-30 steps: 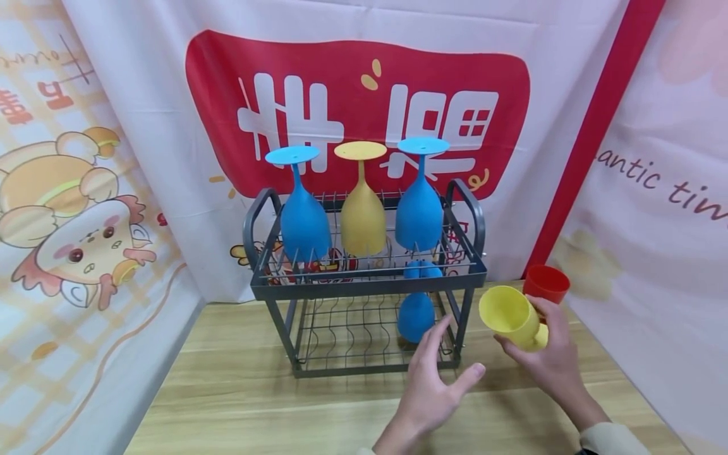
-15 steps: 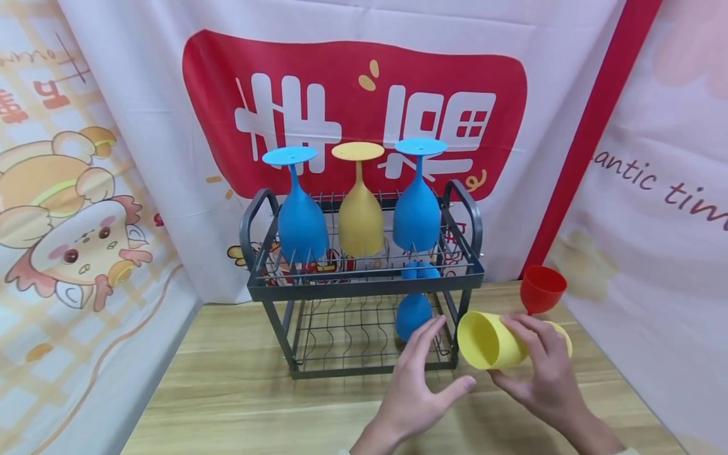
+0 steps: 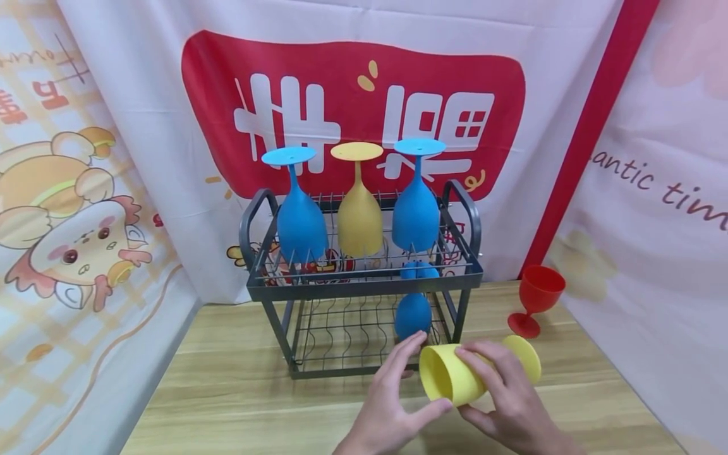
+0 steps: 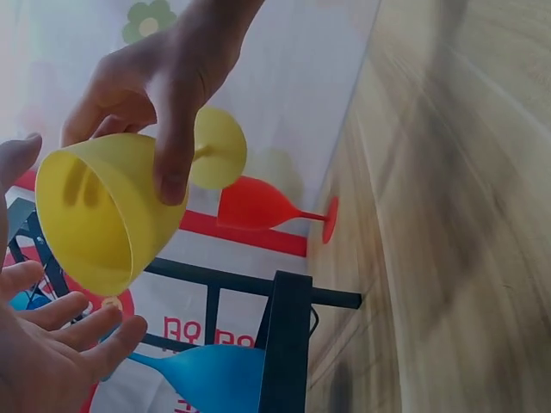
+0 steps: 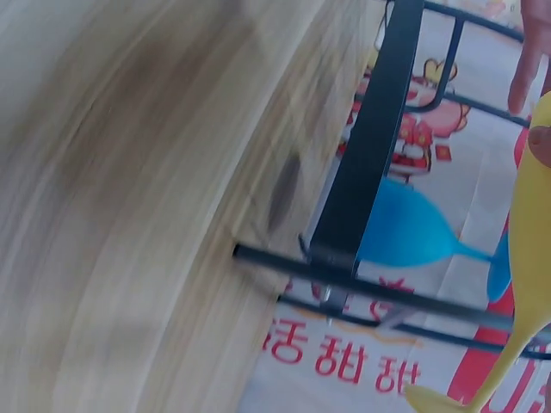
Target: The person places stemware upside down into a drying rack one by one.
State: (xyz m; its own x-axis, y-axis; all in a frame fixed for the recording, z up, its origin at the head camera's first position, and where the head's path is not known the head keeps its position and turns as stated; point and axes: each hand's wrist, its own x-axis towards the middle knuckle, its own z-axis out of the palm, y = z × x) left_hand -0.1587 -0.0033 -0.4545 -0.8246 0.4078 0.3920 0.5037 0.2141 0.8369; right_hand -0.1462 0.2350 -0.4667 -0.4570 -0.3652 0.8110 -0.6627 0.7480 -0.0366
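Note:
My right hand [image 3: 503,395] grips a yellow goblet [image 3: 463,379] by its bowl. The goblet lies tilted on its side, its mouth facing left and its round foot to the right. Beside the mouth is my left hand [image 3: 387,404], fingers and thumb spread around the rim and holding nothing. From the left wrist view, the left fingers [image 4: 90,340] sit just below the yellow goblet's rim. Behind the hands, a blue goblet [image 3: 413,316] hangs upside down on the lower tier of a dark wire rack [image 3: 364,291].
On the rack's top tier stand a blue goblet [image 3: 301,227], a yellow one in the middle and another blue goblet [image 3: 416,221], all upside down. A red goblet [image 3: 540,291] stands upright on the wooden table [image 3: 227,392] at right. Printed cloth [image 3: 142,95] surrounds the table.
My right hand has brought the yellow goblet left and toward me from beside the red one, tipping it over sideways. The left hand has shifted slightly left and down, now close to the rim.

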